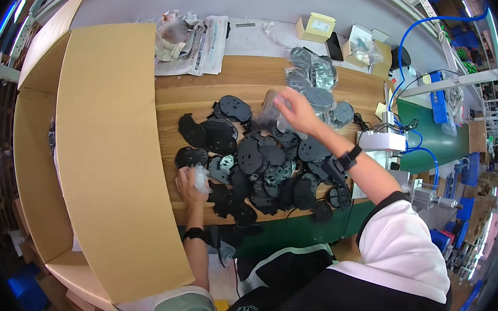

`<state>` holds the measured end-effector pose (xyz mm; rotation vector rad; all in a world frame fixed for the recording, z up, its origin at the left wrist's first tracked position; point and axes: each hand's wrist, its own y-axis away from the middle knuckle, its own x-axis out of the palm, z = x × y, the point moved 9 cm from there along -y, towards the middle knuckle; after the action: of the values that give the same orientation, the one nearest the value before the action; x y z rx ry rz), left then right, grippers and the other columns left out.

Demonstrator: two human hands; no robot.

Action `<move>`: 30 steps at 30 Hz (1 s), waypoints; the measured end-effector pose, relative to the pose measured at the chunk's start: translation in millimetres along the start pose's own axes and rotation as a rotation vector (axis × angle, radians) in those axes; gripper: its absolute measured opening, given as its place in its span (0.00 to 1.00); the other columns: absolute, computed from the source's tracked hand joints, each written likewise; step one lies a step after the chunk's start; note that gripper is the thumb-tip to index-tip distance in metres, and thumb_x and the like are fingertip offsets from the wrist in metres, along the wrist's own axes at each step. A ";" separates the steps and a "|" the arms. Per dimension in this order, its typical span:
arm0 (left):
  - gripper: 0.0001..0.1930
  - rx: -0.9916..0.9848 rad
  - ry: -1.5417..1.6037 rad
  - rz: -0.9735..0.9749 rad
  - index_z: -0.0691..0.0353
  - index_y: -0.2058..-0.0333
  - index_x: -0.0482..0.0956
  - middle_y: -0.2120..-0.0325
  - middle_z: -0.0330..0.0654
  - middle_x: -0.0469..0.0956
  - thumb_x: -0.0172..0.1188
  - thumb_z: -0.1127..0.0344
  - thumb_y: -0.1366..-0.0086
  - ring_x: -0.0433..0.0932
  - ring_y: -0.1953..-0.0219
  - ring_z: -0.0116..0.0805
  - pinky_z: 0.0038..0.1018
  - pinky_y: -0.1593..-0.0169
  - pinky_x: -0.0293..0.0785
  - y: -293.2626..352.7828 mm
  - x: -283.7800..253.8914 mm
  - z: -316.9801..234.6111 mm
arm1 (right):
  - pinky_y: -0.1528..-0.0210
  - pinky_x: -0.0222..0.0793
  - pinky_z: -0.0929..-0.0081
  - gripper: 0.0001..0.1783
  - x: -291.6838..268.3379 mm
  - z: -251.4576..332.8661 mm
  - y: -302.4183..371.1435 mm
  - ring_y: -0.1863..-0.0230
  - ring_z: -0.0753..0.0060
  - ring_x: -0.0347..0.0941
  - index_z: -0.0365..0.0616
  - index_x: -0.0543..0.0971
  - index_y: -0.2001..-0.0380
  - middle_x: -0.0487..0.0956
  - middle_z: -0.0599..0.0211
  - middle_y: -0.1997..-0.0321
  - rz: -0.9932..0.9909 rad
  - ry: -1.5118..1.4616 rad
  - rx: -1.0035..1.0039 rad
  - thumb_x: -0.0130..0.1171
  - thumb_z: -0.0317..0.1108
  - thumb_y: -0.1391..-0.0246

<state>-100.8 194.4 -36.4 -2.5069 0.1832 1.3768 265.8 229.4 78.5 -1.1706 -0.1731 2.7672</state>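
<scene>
L hand [190,185] gripping clear bag near tabletop [189,94] front edge; R hand [297,111] lifting bagged disc; approx. most black discs [260,162] lying unwrapped, bagged stack [317,81] remaining at back.

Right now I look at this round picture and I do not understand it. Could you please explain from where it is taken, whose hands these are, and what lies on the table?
There is no machine here: a person works with two bare hands. The single picture comes from a wide fisheye camera on that person's head, looking down, so straight edges bend near the rim.

The wooden table holds a pile of flat black parts with rounded outlines. Further back lie similar parts in clear bags, a newspaper and small cardboard boxes. A large open cardboard box stands at the left.

The left hand closes on a crumpled piece of clear plastic at the pile's edge. The right hand reaches over the pile and grips a clear bag; what is inside is blurred.
</scene>
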 end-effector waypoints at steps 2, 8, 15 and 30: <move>0.17 0.024 -0.007 0.018 0.61 0.63 0.75 0.57 0.50 0.71 0.64 0.68 0.54 0.71 0.53 0.58 0.47 0.50 0.67 -2.5 0.8 -2.6 | 0.53 0.67 0.65 0.16 -4.6 11.3 14.7 0.60 0.52 0.71 0.36 0.76 0.64 0.74 0.52 0.63 0.049 -0.075 0.071 0.53 0.41 0.36; 0.18 0.030 -0.019 -0.003 0.61 0.61 0.75 0.58 0.50 0.71 0.64 0.68 0.53 0.71 0.54 0.57 0.48 0.50 0.67 -1.3 2.0 -0.1 | 0.56 0.64 0.76 0.16 -2.3 47.9 37.7 0.61 0.80 0.66 0.37 0.74 0.74 0.72 0.72 0.64 -0.006 -0.589 0.201 0.57 0.39 0.36; 0.19 0.000 -0.022 0.013 0.61 0.62 0.75 0.57 0.50 0.71 0.67 0.68 0.56 0.71 0.52 0.56 0.45 0.48 0.67 -1.1 2.7 1.4 | 0.53 0.68 0.77 0.16 -30.1 -35.7 43.4 0.59 0.79 0.70 0.43 0.73 0.53 0.76 0.69 0.63 -0.193 -0.514 0.373 0.63 0.33 0.43; 0.20 0.004 -0.022 0.045 0.62 0.60 0.75 0.56 0.52 0.71 0.63 0.68 0.55 0.70 0.52 0.58 0.47 0.47 0.66 -2.0 4.3 1.1 | 0.40 0.67 0.57 0.56 -15.1 -199.3 -57.4 0.40 0.40 0.67 0.62 0.56 0.30 0.64 0.46 0.39 0.620 0.530 0.309 0.77 0.41 0.62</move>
<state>-98.8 196.8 -40.2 -2.4977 0.2392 1.4198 424.1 294.3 -39.9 -2.0593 0.7580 2.6337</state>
